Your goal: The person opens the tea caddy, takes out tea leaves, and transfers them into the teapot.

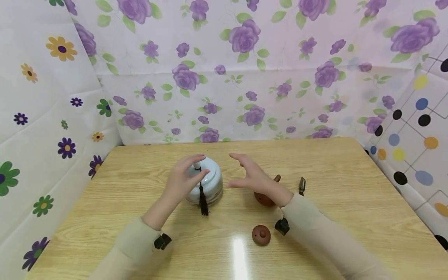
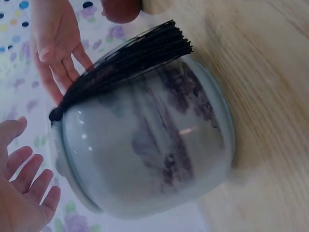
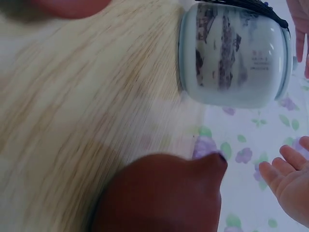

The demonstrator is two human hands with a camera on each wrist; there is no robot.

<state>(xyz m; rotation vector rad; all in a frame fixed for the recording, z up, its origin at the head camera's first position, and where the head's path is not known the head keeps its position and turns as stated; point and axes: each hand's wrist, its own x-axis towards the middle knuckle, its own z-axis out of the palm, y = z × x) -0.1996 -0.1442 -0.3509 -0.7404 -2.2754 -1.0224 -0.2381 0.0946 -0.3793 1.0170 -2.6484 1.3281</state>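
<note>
A white lidded porcelain jar stands on the table, with a black tassel hanging from its lid knob. My left hand is above the jar's left side, thumb and fingers spread apart around the knob; in the left wrist view the fingers show a gap from the jar. To the right, my right hand hovers with thumb and fingers parted and nothing between them. Under its wrist sits a reddish-brown clay teapot, partly hidden; its spout shows in the right wrist view.
A small brown clay teapot lid lies on the table in front of the teapot. A dark, shiny-tipped tool, partly covered by the right sleeve, lies at the right. Flower-patterned cloth hangs behind the wooden table.
</note>
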